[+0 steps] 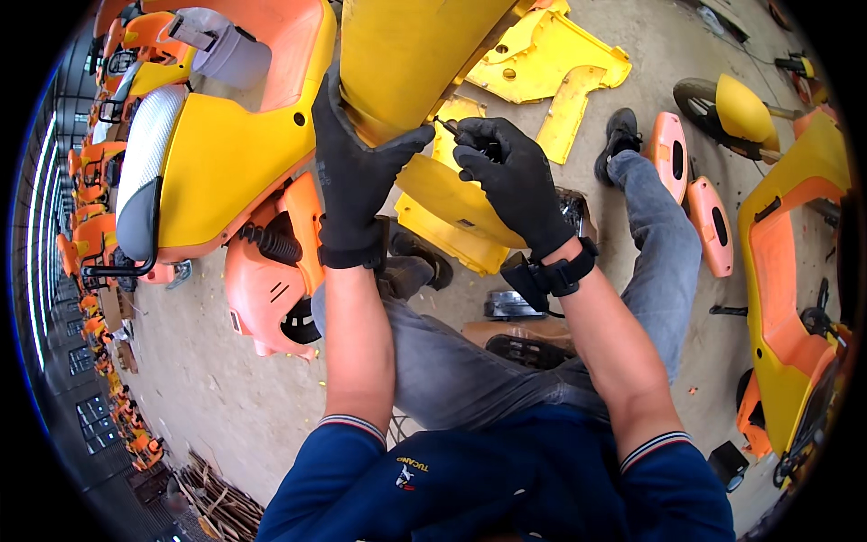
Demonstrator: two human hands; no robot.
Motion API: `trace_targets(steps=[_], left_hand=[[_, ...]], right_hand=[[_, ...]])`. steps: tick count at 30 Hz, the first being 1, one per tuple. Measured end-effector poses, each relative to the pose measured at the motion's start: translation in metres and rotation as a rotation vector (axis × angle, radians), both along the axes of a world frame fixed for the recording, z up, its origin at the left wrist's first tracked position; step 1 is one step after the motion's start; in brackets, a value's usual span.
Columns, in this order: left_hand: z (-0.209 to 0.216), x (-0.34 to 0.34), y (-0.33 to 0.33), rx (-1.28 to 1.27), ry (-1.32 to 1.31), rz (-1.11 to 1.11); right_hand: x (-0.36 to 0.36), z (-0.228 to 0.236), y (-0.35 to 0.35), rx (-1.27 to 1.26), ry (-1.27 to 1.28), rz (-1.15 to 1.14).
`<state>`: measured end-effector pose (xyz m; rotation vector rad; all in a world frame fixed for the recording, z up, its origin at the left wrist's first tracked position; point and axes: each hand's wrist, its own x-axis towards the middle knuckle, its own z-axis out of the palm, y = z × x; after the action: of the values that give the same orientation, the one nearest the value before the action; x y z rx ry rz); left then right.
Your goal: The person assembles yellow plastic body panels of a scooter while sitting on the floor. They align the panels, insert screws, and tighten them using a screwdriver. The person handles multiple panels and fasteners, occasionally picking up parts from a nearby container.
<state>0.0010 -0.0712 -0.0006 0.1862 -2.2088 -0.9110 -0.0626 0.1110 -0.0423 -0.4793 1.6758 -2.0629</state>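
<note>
Both my hands wear black gloves. My left hand (355, 176) grips the lower end of a large curved yellow body panel (411, 68), its thumb lying across the edge. Close by on the right, the fingers of my right hand (517, 181) are closed in a pinch around a small dark thing (449, 125) at the panel's edge, too small to name. Below the hands hangs or lies another curved yellow piece (452, 200). A yellow and orange scooter body (230, 158) with a silver and grey seat stands just left of my left hand.
Loose yellow panels (551, 68) lie on the concrete floor ahead. Two orange covers (709, 221) rest right of my leg. Another yellow and orange scooter (777, 271) stands at the right. An orange rounded shell (266, 289) is at the left; a white bucket (233, 59) sits behind.
</note>
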Motion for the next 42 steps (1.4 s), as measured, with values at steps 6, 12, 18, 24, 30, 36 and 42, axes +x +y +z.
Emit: trace_targets(steps=[6, 12, 18, 24, 30, 36, 42], left_hand=[[-0.001, -0.001, -0.001, -0.011, 0.000, -0.001], [0.000, -0.001, 0.000, 0.004, 0.006, -0.004], [0.001, -0.002, 0.000, -0.009, 0.020, -0.024], [-0.001, -0.002, 0.000, 0.001, 0.022, -0.030], [0.001, -0.003, 0.001, 0.009, 0.014, -0.028], [0.000, -0.003, 0.001, 0.029, 0.026, -0.029], [0.002, -0.001, 0.002, 0.019, 0.000, -0.010]], right_hand=[[-0.001, 0.002, 0.001, 0.020, 0.019, -0.015], [-0.003, 0.003, 0.001, -0.008, -0.068, 0.032], [-0.005, 0.006, 0.002, -0.009, -0.106, 0.060], [-0.007, 0.008, 0.001, -0.001, -0.137, 0.106], [-0.004, 0.004, -0.003, 0.076, -0.018, 0.075], [-0.008, 0.009, -0.001, 0.113, 0.033, 0.082], [-0.011, 0.009, -0.002, 0.163, 0.028, 0.078]])
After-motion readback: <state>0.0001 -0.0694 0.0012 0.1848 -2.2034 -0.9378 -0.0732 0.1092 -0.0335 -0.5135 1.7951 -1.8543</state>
